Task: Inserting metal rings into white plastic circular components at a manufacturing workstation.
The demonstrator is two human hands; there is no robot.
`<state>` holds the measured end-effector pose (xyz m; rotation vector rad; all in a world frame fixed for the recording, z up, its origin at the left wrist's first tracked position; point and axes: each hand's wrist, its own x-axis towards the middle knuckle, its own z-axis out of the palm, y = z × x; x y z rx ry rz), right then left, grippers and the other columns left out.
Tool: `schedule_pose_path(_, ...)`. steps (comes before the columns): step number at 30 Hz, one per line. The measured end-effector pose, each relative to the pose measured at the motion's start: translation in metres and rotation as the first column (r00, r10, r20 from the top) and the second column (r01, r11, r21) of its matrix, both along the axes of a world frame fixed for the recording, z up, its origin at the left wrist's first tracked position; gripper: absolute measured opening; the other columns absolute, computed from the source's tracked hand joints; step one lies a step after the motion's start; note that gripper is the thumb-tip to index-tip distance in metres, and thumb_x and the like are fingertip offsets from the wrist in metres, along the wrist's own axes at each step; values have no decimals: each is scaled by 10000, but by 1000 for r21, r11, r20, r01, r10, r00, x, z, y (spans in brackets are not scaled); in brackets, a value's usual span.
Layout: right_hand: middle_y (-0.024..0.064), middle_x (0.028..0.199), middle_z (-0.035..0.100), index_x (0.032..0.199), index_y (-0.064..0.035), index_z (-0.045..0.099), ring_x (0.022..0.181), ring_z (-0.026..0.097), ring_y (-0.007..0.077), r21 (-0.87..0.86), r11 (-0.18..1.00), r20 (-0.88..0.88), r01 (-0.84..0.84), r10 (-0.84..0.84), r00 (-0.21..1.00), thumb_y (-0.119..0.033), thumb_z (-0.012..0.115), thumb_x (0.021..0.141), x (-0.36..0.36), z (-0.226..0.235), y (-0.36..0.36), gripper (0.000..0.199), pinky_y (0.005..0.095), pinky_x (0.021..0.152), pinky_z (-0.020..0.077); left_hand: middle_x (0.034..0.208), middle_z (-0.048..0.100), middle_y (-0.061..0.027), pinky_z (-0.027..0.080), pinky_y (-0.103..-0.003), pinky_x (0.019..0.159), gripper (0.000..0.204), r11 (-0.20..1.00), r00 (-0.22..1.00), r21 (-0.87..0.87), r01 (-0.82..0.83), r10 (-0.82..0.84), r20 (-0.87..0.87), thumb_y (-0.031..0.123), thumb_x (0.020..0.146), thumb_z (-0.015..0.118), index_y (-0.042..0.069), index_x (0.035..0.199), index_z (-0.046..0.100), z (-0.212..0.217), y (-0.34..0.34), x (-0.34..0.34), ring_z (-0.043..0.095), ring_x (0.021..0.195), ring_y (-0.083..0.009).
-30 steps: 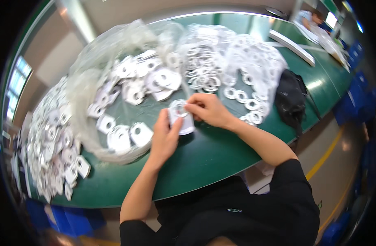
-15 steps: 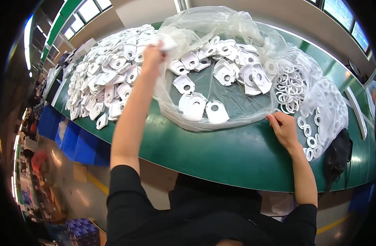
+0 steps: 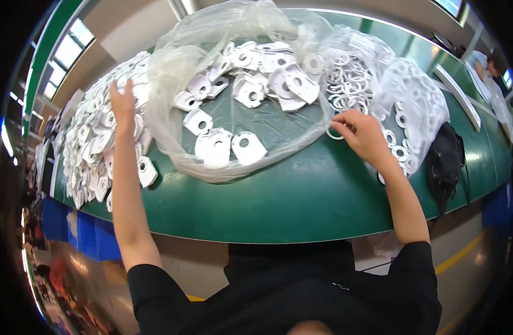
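Observation:
My left hand [image 3: 122, 103] is stretched out over a heap of white flat plastic parts [image 3: 94, 145] at the left end of the green table [image 3: 301, 206]; its fingers are spread and hold nothing. My right hand [image 3: 361, 134] is at the right edge of a clear plastic bag [image 3: 212, 67] that lies open with more white holed plates [image 3: 228, 146] on it. The fingertips of that hand pinch a white ring [image 3: 335, 135] beside a second bag full of white rings [image 3: 351, 89].
A third clear bag of ring-shaped parts [image 3: 413, 111] lies at the right, with a black bag [image 3: 447, 162] next to it near the table edge. A long white strip [image 3: 457, 92] lies farther back. Blue crates [image 3: 83, 234] stand under the table's left end. Another person [image 3: 485, 61] works far right.
My left hand has drawn back a little along the heap of white parts with its fingers spread. My right hand has moved up from the table edge to the rings.

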<state>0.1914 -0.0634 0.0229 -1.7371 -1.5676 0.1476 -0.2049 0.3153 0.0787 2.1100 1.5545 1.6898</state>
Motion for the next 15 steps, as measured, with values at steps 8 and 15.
schedule_pose_path(8,106,757,658,860,-1,656,704,629,228,-360,901,156,245,-201,967,-98,719,718,84,30,-53,183,329,658,486,1120,604,-191,415,-426,910,503,753,497,-532,388,-657,-567,284,813,682,25,1223,545,-33,-228,131,555,1045,-334)
schedule_pose_path(15,146,964,664,976,-36,640,915,629,297,-430,829,308,358,-239,921,-248,807,638,76,20,-43,432,383,786,483,871,598,-175,420,-414,746,560,816,532,-413,405,-578,-619,290,804,696,-12,1236,506,-63,-266,156,546,802,-336)
